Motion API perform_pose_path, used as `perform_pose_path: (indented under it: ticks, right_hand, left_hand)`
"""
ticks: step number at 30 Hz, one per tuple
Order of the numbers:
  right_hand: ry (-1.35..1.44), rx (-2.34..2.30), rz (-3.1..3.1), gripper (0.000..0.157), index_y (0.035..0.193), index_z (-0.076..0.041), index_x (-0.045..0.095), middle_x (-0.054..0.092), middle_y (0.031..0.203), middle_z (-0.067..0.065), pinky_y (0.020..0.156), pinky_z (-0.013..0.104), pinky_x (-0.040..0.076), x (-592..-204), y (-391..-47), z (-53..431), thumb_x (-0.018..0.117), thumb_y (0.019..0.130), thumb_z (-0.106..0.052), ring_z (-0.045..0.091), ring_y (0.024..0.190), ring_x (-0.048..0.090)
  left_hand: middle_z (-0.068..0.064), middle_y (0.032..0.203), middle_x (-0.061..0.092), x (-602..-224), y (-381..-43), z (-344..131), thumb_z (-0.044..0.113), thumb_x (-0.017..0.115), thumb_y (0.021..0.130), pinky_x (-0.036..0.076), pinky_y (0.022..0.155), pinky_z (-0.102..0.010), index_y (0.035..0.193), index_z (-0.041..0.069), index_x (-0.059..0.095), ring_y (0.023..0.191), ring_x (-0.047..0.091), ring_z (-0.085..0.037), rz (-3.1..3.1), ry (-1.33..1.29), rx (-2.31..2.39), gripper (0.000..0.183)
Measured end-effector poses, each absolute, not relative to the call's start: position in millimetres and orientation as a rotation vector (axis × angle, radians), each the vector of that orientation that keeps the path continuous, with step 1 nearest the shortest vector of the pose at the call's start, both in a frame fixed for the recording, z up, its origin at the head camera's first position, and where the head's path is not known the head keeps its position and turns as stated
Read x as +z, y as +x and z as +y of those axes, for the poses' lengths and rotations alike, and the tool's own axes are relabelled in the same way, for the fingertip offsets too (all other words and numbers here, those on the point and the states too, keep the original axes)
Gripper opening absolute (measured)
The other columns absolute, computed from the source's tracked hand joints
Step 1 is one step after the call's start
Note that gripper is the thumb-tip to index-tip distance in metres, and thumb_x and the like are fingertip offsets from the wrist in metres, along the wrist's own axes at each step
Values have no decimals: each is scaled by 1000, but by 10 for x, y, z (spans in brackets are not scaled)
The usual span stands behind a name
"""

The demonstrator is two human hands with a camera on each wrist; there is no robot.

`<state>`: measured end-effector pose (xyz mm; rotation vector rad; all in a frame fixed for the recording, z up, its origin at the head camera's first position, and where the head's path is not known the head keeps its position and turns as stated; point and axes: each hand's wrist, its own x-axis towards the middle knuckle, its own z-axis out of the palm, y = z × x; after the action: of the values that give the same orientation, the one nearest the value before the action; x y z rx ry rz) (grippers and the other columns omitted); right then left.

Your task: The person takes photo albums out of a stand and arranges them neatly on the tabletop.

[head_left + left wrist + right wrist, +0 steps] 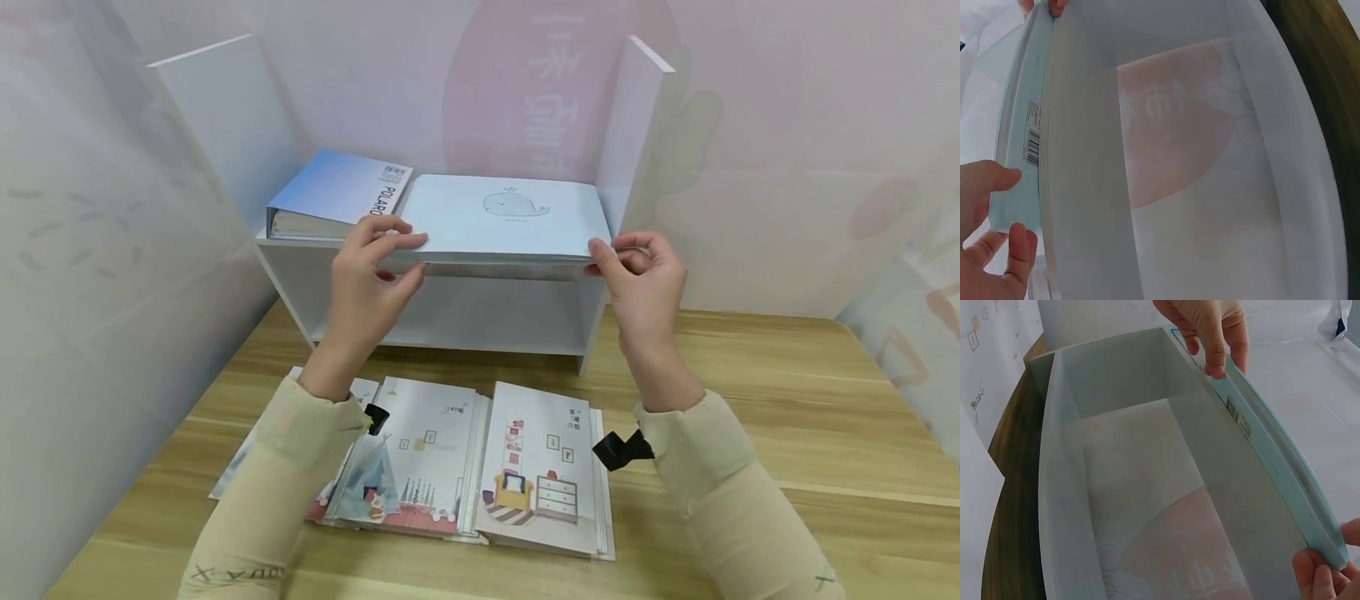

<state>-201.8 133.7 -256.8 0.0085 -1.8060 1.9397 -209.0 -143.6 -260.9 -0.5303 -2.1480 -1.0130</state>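
Note:
A pale blue book with a line-drawn whale on its cover lies flat on the upper level of a small white shelf. At its front left corner my left hand holds the edge between thumb and fingers. My right hand pinches the front right corner, thumb on top. The book's long edge, with a barcode, faces me along the shelf's front edge in the left wrist view. From the right wrist view, the same pale blue edge runs between both hands.
Left of the book lies a blue-and-white binder lettered POLARO. White side panels rise at both shelf ends. On the wooden table in front lie several illustrated albums, partly under my left sleeve. A printed curtain hangs behind.

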Motion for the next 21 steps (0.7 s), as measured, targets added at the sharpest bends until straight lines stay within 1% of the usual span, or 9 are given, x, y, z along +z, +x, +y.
perform_pose_path:
  ticks: [3,5,9,11,13,14,17,19,21]
  right_hand:
    - [-16,1978,-1791,22,87,-10,55,63,60,-7,58,18,46,-2557,-2014,1323,76,86,-6,11,62,68]
    - [-32,1997,-1785,22,88,-10,55,62,61,-7,61,18,50,-2551,-2011,1313,76,86,-4,10,61,66]
    - [-49,1999,-1784,22,90,-11,55,60,63,-7,67,18,53,-2547,-2014,1300,75,86,-3,9,61,64]
    - [-52,1993,-1777,22,92,-11,55,60,63,-7,68,19,54,-2551,-2019,1295,75,87,-3,9,62,63]
    - [-57,1993,-1765,21,92,-11,56,59,64,-6,69,19,54,-2556,-2023,1291,75,87,-3,9,62,63]
    - [-63,1992,-1762,21,93,-11,56,59,64,-6,69,19,54,-2560,-2024,1289,75,87,-3,9,62,63]
    - [-82,1992,-1749,21,93,-11,57,59,65,-5,70,19,54,-2575,-2026,1283,75,87,-3,9,61,62]
    - [-87,1999,-1737,20,93,-11,57,59,65,-5,70,20,55,-2587,-2032,1276,75,87,-3,9,61,62]
    - [-81,2009,-1719,20,92,-11,57,59,65,-4,70,20,55,-2598,-2038,1268,75,86,-2,9,60,62]
  left_hand:
    - [-15,125,57,-2634,-2074,-1419,-3,73,85,45,62,-8,111,-1,73,100,54,-17,-2126,-502,-1153,26]
    - [-15,128,55,-2644,-2061,-1403,-5,72,85,48,64,-8,112,-1,72,97,50,-12,-2109,-486,-1251,28]
    - [-13,128,53,-2637,-2050,-1370,3,70,89,48,65,-10,115,-1,70,92,45,-9,-2076,-438,-1366,26]
    - [-9,122,55,-2627,-2061,-1354,11,68,93,47,66,-13,115,-2,69,89,46,-8,-2042,-377,-1409,25]
    - [-4,111,55,-2621,-2089,-1336,17,64,96,46,67,-15,114,-4,67,85,49,-8,-1992,-311,-1461,27]
    - [-1,103,54,-2622,-2106,-1328,19,63,97,47,68,-15,113,-5,66,82,51,-8,-1970,-279,-1490,29]
    - [3,88,52,-2634,-2143,-1302,20,61,98,53,72,-18,115,-6,60,73,57,-10,-1914,-219,-1590,31]
    - [3,83,52,-2648,-2155,-1290,19,62,99,56,70,-19,117,-6,57,67,60,-12,-1895,-189,-1659,32]
    - [2,81,54,-2655,-2152,-1277,19,61,99,58,69,-20,119,-6,54,67,63,-13,-1874,-165,-1718,33]
